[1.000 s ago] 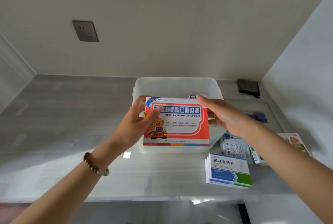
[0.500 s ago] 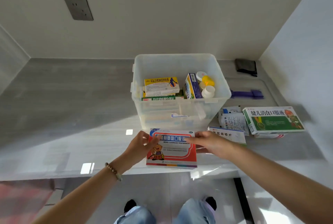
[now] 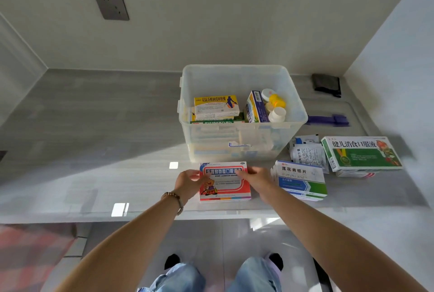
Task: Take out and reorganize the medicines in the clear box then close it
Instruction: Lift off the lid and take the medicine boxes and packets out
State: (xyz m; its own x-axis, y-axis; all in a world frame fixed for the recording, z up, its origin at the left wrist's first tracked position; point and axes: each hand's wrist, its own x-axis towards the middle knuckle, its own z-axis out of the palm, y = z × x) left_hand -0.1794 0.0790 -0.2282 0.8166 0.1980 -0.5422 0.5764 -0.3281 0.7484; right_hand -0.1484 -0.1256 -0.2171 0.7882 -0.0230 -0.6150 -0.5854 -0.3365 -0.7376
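Observation:
The clear box (image 3: 242, 144) stands open on the grey counter, with a yellow medicine carton (image 3: 216, 104), a blue-and-yellow carton (image 3: 254, 107) and several small bottles (image 3: 276, 106) inside. A red-and-white medicine box (image 3: 224, 181) lies flat on the counter just in front of it. My left hand (image 3: 187, 182) grips its left edge and my right hand (image 3: 254, 178) its right edge, fingers resting on the top face.
To the right lie a blue-and-green box (image 3: 300, 180), white sachets (image 3: 307, 154) and a large green box (image 3: 361, 154). The clear lid with a purple handle (image 3: 328, 120) lies behind them, and a dark cloth (image 3: 326, 85) sits in the corner. The counter edge runs close below my hands.
The red-and-white box came down from in front of the clear box to the counter, and now lies flat with both hands still on its edges.

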